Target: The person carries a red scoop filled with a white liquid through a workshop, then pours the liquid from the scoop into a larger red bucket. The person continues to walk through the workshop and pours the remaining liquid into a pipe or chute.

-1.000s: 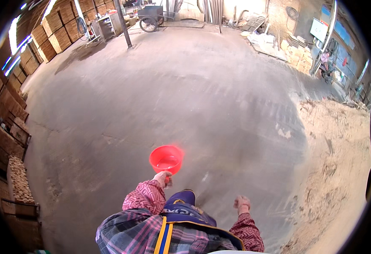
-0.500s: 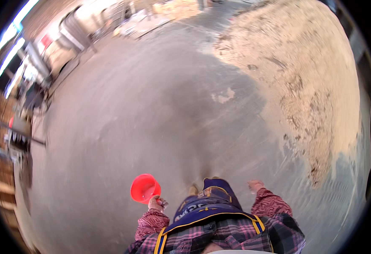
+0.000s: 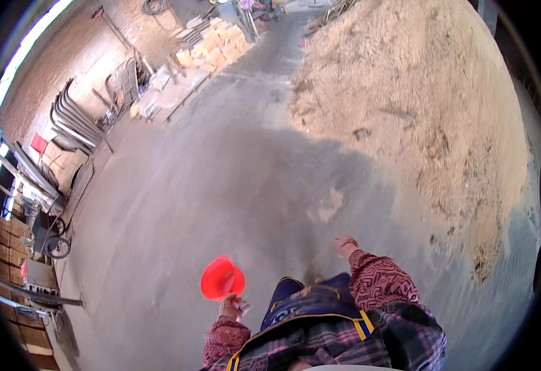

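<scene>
A red dipper [image 3: 221, 279] is held out over the grey floor [image 3: 159, 210], in the near part of the scene, left of centre. Its short handle is grasped by the left hand [image 3: 233, 307], the fingers wrapped around it; what lies inside the bowl cannot be made out. The right hand [image 3: 346, 246] is extended forward on the other side, well apart from the dipper, and whether its fingers are curled or released cannot be told. Both forearms are covered by patterned reddish sleeves [image 3: 383, 281], and between them a navy apron [image 3: 310, 303] edged in yellow is worn over a plaid shirt [image 3: 406, 328]. Ahead of the right hand, the floor is marked by a pale patch [image 3: 331, 205]. The right side is filled by a broad heap of tan, sawdust-like material [image 3: 406, 111]. At the far end, pale blocks [image 3: 218, 49] are piled beside a brick wall [image 3: 66, 55]. Curved metal lengths [image 3: 76, 120] are propped farther left, and a wheeled cart [image 3: 45, 232] is seen at the left edge.
</scene>
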`<action>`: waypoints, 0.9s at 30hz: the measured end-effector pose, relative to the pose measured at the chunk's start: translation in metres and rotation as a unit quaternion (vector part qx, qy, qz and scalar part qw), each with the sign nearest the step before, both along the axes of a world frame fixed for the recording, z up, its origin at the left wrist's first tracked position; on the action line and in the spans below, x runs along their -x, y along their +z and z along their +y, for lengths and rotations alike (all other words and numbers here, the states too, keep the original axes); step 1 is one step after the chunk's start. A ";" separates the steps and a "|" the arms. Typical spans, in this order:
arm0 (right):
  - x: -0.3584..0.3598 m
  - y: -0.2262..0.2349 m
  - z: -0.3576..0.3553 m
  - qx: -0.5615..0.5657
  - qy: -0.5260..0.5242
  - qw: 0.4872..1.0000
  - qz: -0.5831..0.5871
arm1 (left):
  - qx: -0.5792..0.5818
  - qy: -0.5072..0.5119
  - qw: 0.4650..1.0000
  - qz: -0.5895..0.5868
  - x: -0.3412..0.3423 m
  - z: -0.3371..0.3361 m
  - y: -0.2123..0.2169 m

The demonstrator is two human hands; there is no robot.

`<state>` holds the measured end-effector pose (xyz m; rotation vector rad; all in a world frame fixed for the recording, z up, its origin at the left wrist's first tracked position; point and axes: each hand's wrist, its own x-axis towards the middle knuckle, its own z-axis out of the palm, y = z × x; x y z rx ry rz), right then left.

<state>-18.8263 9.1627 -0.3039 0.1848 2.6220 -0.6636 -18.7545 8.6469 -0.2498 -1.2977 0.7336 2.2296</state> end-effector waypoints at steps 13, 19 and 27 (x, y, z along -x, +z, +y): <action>0.408 0.002 0.095 -0.124 0.044 0.990 -0.044 | 0.217 -0.234 0.948 -0.012 0.586 0.085 -0.010; 0.488 -0.087 0.178 0.050 -0.095 0.982 -0.154 | 0.246 -0.340 0.903 0.090 0.903 0.159 0.000; 0.953 -0.083 0.223 -0.163 0.129 0.978 0.013 | 0.244 -0.388 0.865 0.203 1.237 0.266 0.046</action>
